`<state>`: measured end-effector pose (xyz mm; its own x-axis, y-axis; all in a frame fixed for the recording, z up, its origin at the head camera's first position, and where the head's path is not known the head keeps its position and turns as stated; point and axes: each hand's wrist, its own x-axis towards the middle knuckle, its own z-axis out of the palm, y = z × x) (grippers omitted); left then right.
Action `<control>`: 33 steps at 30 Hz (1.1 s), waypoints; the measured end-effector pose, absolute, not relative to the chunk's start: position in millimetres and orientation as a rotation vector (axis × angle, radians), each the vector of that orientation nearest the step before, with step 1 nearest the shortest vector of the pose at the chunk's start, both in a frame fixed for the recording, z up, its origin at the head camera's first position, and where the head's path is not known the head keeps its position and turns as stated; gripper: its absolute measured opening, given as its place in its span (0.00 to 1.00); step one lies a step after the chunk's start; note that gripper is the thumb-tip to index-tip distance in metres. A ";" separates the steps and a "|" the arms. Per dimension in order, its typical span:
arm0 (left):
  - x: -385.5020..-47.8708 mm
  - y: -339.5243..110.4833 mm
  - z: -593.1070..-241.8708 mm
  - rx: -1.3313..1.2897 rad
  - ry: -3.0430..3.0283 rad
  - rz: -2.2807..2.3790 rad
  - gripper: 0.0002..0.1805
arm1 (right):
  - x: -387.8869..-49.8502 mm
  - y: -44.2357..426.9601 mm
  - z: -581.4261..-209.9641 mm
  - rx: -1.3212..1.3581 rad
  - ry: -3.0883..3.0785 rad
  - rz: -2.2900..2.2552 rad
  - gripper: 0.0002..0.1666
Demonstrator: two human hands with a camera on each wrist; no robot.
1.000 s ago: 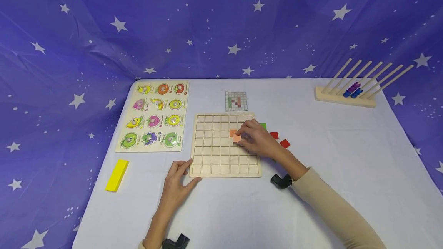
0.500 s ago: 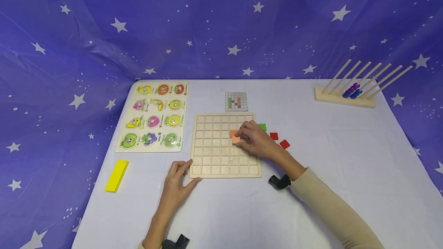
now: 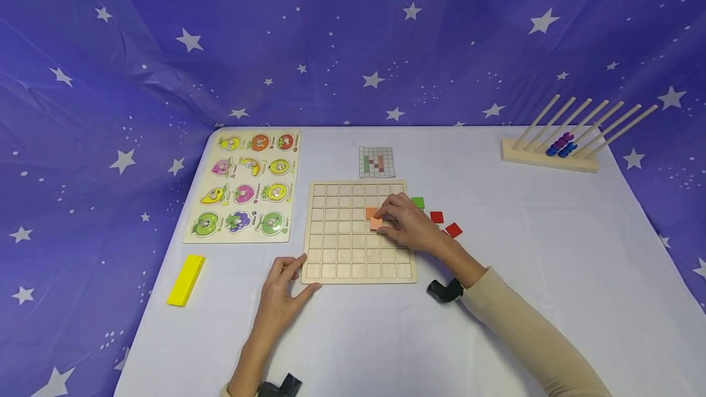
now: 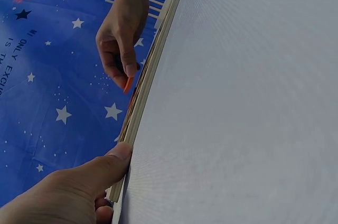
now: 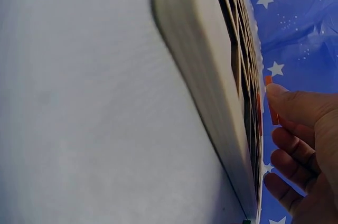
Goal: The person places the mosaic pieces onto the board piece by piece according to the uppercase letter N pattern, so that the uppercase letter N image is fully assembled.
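In the head view, a wooden grid board (image 3: 344,256) lies flat on the table. My left hand (image 3: 281,296) holds its near left corner, fingers at the left side and thumb at the front edge; the left wrist view has the thumb (image 4: 113,163) on that edge. Over the board, my right hand (image 3: 410,222) pinches an orange tile (image 3: 375,223) between thumb and fingers. Seen from the right wrist, this held tile (image 5: 272,109) is tilted and slightly apart from the board. Another orange tile (image 3: 371,212) sits in a cell just behind it.
Right of the board lie a green tile (image 3: 418,202) and red tiles (image 3: 437,217). Behind it is a gridded pattern card (image 3: 377,162). A fruit puzzle (image 3: 237,207) and a yellow block (image 3: 186,280) are at left. A pegged bead stand (image 3: 548,157) stands back right.
The right hand and its orange tile have shifted very slightly left and toward the front, then stayed almost still. The left hand keeps its place at the board's corner.
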<state>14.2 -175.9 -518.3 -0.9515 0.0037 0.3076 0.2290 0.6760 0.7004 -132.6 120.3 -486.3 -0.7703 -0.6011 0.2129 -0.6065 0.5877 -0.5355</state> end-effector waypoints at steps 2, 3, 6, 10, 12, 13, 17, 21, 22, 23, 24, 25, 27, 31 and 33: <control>14.4 -175.9 -518.2 -0.185 -2.613 -1.145 0.38 | -132.6 120.3 -486.9 1.064 -2.785 0.950 0.14; 14.5 -175.8 -518.1 -0.183 -2.614 -1.145 0.38 | -132.6 120.4 -486.9 1.065 -2.783 0.954 0.14; 14.6 -175.7 -518.0 -0.177 -2.620 -1.145 0.38 | -132.6 120.6 -487.6 1.071 -2.778 0.967 0.14; 14.3 -175.5 -517.6 -0.173 -2.626 -1.149 0.38 | -132.7 121.1 -488.3 1.063 -2.793 0.985 0.14; 14.2 -175.4 -517.6 -0.174 -2.626 -1.150 0.37 | -132.8 121.3 -488.8 1.053 -2.807 0.991 0.14; 14.1 -175.5 -517.7 -0.174 -2.626 -1.148 0.37 | -132.8 121.5 -489.0 1.049 -2.813 0.991 0.14; 14.1 -175.7 -518.5 -0.177 -2.625 -1.139 0.38 | -133.0 121.5 -490.1 1.050 -2.817 0.980 0.14; 13.9 -175.8 -518.9 -0.182 -2.621 -1.136 0.38 | -133.4 121.3 -491.0 1.062 -2.804 0.973 0.14; 13.9 -175.8 -518.9 -0.184 -2.620 -1.136 0.38 | -133.4 121.3 -490.9 1.062 -2.804 0.975 0.14; 13.9 -175.8 -518.9 -0.185 -2.618 -1.136 0.38 | -133.5 121.3 -491.0 1.063 -2.801 0.977 0.14; 13.8 -175.8 -518.9 -0.186 -2.618 -1.136 0.38 | -133.4 121.3 -491.2 1.064 -2.800 0.982 0.14; 13.8 -175.8 -518.8 -0.187 -2.617 -1.136 0.38 | -133.4 121.3 -491.5 1.065 -2.799 0.987 0.14; 13.8 -175.8 -518.7 -0.185 -2.619 -1.137 0.38 | -133.6 121.1 -492.2 1.071 -2.794 0.985 0.14; 14.1 -175.7 -518.2 -0.174 -2.627 -1.138 0.38 | -134.8 119.8 -493.8 1.083 -2.794 0.967 0.14; 14.2 -175.6 -518.5 -0.175 -2.627 -1.141 0.38 | -135.3 119.2 -494.7 1.087 -2.789 0.958 0.14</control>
